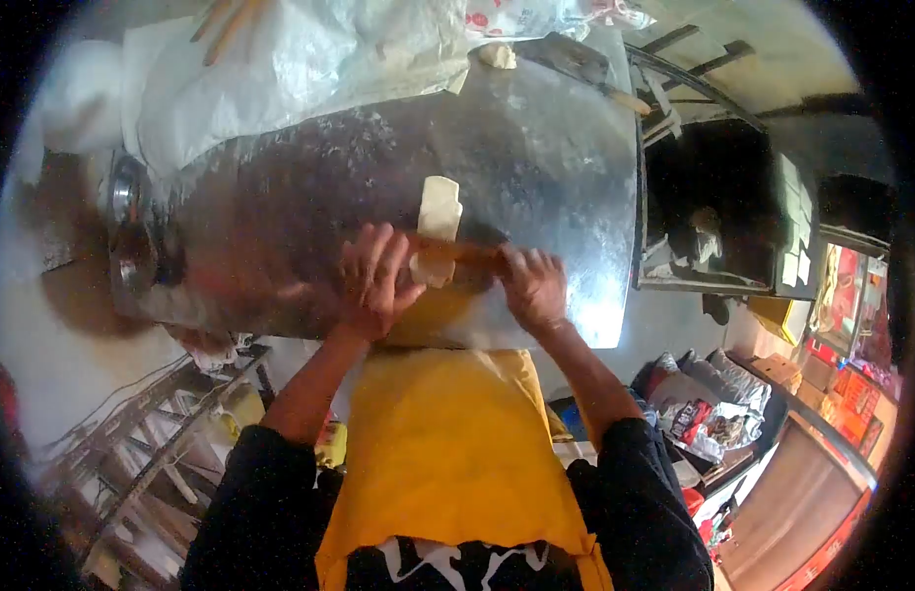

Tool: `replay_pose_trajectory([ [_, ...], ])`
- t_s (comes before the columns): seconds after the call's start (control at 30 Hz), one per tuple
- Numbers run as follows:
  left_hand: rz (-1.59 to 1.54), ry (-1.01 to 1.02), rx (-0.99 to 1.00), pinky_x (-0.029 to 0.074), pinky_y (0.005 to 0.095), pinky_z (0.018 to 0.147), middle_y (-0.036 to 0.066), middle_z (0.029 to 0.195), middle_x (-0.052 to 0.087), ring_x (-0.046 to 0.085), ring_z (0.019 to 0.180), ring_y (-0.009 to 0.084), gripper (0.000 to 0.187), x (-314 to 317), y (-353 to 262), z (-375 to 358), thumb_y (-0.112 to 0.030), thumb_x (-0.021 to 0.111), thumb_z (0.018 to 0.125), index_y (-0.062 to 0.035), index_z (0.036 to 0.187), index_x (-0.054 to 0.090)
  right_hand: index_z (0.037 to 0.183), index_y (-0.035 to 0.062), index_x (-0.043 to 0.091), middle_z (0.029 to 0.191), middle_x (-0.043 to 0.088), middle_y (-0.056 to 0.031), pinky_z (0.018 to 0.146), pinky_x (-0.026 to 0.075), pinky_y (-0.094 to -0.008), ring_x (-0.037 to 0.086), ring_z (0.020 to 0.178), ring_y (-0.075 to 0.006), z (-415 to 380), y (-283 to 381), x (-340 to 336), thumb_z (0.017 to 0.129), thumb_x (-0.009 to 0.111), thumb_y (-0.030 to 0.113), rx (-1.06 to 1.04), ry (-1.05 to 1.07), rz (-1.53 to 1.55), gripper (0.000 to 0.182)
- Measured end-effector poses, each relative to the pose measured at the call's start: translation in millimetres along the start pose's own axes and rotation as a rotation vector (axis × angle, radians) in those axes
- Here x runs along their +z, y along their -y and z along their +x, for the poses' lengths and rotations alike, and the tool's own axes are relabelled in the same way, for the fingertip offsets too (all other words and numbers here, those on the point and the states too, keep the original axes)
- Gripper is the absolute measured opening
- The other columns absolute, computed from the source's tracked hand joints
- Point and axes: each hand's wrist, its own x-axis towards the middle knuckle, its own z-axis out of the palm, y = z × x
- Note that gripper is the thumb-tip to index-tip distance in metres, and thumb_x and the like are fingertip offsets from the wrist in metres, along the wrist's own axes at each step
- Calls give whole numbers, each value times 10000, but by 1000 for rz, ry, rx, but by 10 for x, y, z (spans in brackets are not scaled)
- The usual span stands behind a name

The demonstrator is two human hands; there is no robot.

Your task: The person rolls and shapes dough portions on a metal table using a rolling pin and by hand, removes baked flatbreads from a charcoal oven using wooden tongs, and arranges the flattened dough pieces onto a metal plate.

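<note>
A brown wooden rolling pin [475, 256] lies crosswise over a pale, flattened strip of dough [440, 205] on the dark metal tabletop [309, 197]. At the pin's left end is my left hand [378, 276], its fingers laid over the wood and its thumb pointing toward the dough. My right hand [534, 286] is closed around the pin's right end. The dough shows on both sides of the pin, its longer part beyond it. Each hand partly hides the end of the pin that it holds.
White plastic sheeting [280, 84] covers the table's far side. Near it lie a small dough lump [497, 56] and a dark flat blade [566, 61] with a wooden handle. Round metal ware [127, 192] stands at the left edge. A black-sided cabinet [709, 197] stands right.
</note>
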Motion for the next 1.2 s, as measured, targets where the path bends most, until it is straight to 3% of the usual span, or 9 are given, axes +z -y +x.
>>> replay_pose_trajectory([
  [0.07, 45, 41, 20, 200, 586, 1168, 118, 1470, 439, 357, 1411, 357, 617, 87, -21, -91, -328, 753, 848, -116, 1381, 524, 1289, 123, 576, 1086, 634, -117, 892, 431, -474, 586, 1019, -331, 271, -37, -64, 883, 653, 260, 222, 34, 140, 435],
  [0.17, 135, 78, 206, 255, 559, 1153, 96, 1229, 549, 454, 1303, 300, 269, 220, 59, 80, -237, 686, 905, -68, 1105, 621, 1323, 141, 553, 1106, 619, -128, 899, 432, -490, 578, 1040, -352, 699, -73, -49, 884, 669, 285, 240, -56, 160, 477],
  [0.3, -118, -11, 54, 360, 517, 1056, 122, 1124, 588, 542, 1164, 326, 191, 110, -60, 457, -135, 691, 871, -80, 1020, 586, 1367, 147, 510, 1164, 595, -128, 925, 424, -512, 569, 1078, -358, 508, 126, 136, 861, 703, 346, 89, -154, 243, 576],
  [0.57, -98, 86, -152, 418, 433, 980, 146, 1123, 589, 545, 1103, 337, 206, 300, -3, 629, -97, 678, 891, -53, 1039, 542, 1365, 119, 492, 1169, 610, -147, 877, 432, -517, 586, 1100, -361, 569, 409, 366, 842, 719, 464, 455, -4, 400, 666],
  [0.67, -693, -35, -303, 460, 470, 932, 181, 1111, 596, 570, 1025, 408, 222, 578, 302, 715, -69, 621, 903, -15, 1111, 561, 1359, 110, 498, 1150, 625, -152, 891, 432, -520, 602, 1088, -360, 610, 397, 258, 814, 734, 506, 500, 34, 378, 713],
  [0.77, -402, -122, -98, 472, 463, 942, 194, 1150, 599, 579, 1025, 410, 291, 605, 376, 1097, -51, 602, 896, -5, 1181, 562, 1361, 104, 499, 1150, 634, -153, 910, 431, -521, 605, 1097, -357, 626, 440, 248, 782, 744, 557, 524, 55, 342, 775],
  [0.87, -295, 60, -21, 476, 429, 928, 165, 1161, 606, 589, 1086, 364, 202, 457, 254, 1442, -55, 579, 910, -1, 1104, 589, 1370, 107, 498, 1165, 638, -150, 920, 430, -521, 600, 1121, -353, 632, 427, 289, 766, 743, 591, 543, 39, 325, 812],
  [0.93, -156, 386, -233, 483, 461, 881, 163, 1079, 610, 597, 1026, 370, 151, 448, 226, 1569, -43, 596, 878, -7, 1025, 599, 1376, 111, 497, 1172, 639, -147, 920, 431, -521, 599, 1130, -351, 630, 399, 283, 762, 741, 600, 559, 40, 327, 822],
  [1.2, -132, 235, 198, 506, 459, 892, 150, 1082, 645, 629, 1018, 361, 154, 115, -23, 830, -37, 609, 875, -7, 1018, 655, 1366, 110, 507, 1167, 653, -127, 911, 443, -508, 616, 1117, -330, 714, 459, 261, 777, 744, 534, 636, 40, 266, 763],
])
